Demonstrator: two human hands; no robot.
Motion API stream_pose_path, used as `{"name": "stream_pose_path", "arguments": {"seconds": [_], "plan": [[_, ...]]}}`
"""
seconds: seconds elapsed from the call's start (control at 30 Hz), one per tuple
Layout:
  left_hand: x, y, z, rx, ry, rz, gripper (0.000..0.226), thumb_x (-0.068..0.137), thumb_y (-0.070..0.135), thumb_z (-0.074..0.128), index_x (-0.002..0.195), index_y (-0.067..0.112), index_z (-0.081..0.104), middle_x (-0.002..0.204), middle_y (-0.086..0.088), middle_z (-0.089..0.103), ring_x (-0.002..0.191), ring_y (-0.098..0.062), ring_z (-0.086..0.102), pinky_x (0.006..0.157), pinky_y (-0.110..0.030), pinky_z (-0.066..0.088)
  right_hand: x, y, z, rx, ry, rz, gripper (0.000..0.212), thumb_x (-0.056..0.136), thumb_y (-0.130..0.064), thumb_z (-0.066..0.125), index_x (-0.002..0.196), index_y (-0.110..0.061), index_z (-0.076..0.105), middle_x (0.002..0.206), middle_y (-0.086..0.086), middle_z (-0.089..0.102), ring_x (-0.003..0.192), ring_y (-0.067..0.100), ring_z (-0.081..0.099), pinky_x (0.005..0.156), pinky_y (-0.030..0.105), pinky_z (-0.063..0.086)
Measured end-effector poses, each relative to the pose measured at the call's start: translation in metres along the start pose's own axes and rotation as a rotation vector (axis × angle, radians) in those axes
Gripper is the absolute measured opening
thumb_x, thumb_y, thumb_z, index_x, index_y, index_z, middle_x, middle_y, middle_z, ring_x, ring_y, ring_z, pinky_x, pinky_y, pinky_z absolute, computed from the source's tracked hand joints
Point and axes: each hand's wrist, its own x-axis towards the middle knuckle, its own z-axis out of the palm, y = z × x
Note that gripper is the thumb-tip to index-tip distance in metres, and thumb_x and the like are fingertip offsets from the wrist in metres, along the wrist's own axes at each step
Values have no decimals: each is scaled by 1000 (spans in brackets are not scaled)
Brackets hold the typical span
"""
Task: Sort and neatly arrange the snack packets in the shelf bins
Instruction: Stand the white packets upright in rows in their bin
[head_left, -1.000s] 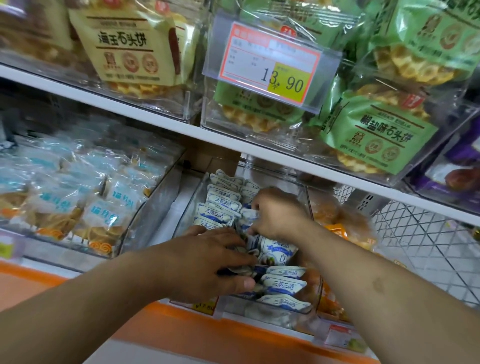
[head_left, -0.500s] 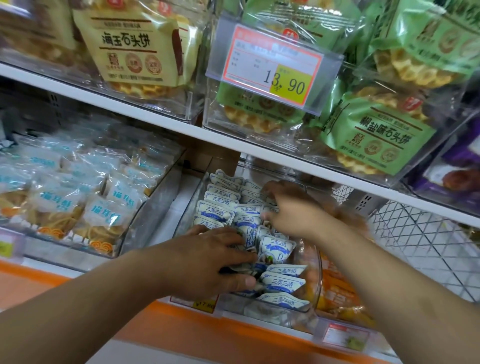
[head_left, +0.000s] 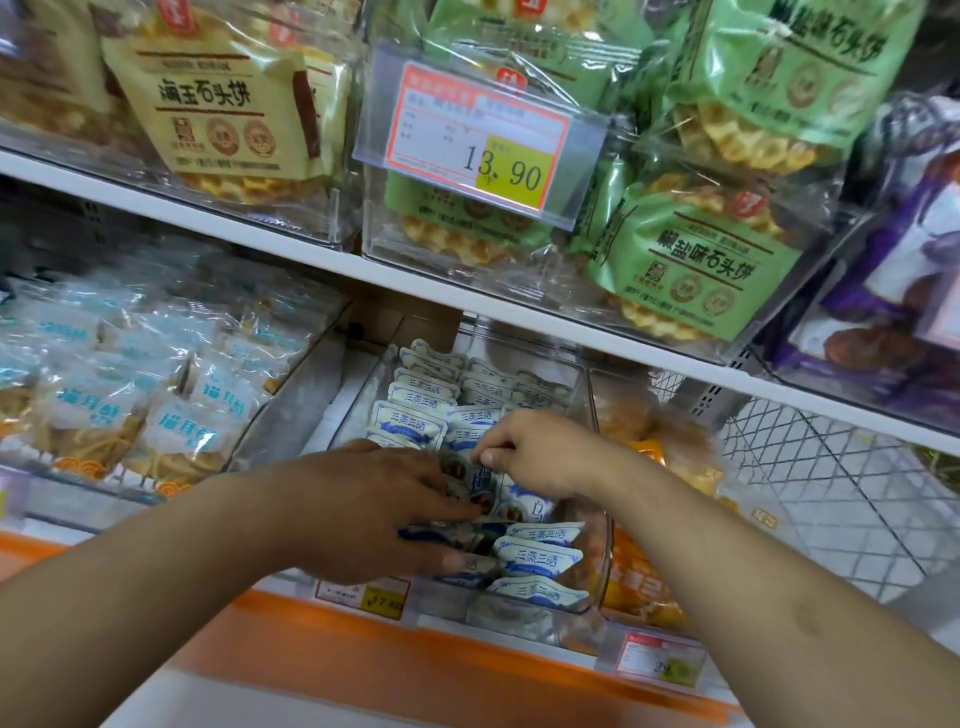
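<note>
A clear plastic bin (head_left: 597, 582) on the lower shelf holds rows of small white-and-blue snack packets (head_left: 537, 557). My left hand (head_left: 374, 512) lies over the bin's front left part, its fingers and thumb curled round a loose stack of these packets. My right hand (head_left: 530, 452) reaches in from the right and pinches the top edge of one packet (head_left: 475, 475) right beside the left fingertips. Further packets stand in neat rows at the back of the bin (head_left: 426, 395).
Left of the bin lies a tray of pale blue cookie packets (head_left: 176, 426). Orange packets (head_left: 649, 452) fill the bin to the right, beside a wire basket (head_left: 831, 493). The upper shelf carries yellow and green biscuit bags (head_left: 696, 260) and a price tag (head_left: 478, 140).
My right hand has come forward and left from the back rows to the packets at my left fingertips. My left hand has hardly moved and keeps its stack.
</note>
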Motion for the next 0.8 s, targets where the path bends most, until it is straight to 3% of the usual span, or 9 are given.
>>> {"name": "stream_pose_path", "arguments": {"seconds": [0.1,0.37,0.47,0.57,0.67,0.73,0.8], "plan": [[0,-3,-1,-15,-8,6,59,95,75,33,151,62,21,157,26,25,141,-3,24,112,-25,20,13,-5,8,53,-15,-9,28,106,-25,60,131,-23,73,129,-2,73,116,16,65,92,29,50],[0,-7,2,-31,6,2,60,93,76,36,151,61,25,156,22,27,143,-6,27,115,-29,26,27,-5,26,61,20,22,31,85,-1,72,100,-26,84,90,-9,80,86,9,72,75,29,61],[0,-6,4,-45,38,-6,60,94,76,32,151,59,27,158,23,27,144,-5,26,117,-33,25,18,-6,16,158,161,47,16,85,-5,80,84,-20,83,78,-7,78,69,-2,70,67,21,57],[1,-4,8,-156,144,-17,56,94,77,27,144,56,42,150,27,41,127,6,40,115,-35,33,0,-2,0,364,388,123,20,88,-9,81,78,-25,75,78,-9,74,67,2,68,60,14,54],[3,-1,12,-247,263,-96,51,96,74,28,127,45,56,117,18,62,105,-4,57,94,-35,49,-27,-4,-11,506,598,137,17,88,-18,83,81,-28,72,82,-13,72,72,-1,64,54,4,42],[6,2,13,-315,310,-159,48,95,73,35,126,41,54,113,17,65,99,-6,60,85,-33,52,-47,-9,-12,648,665,104,15,90,-20,82,83,-26,70,70,-16,70,59,-8,59,51,4,38],[9,7,11,-483,369,-197,50,90,74,46,126,40,50,118,18,64,101,-5,62,85,-32,54,-65,-16,-9,849,676,64,13,92,-13,79,86,-20,70,58,-16,67,48,-8,56,51,6,38]]}}
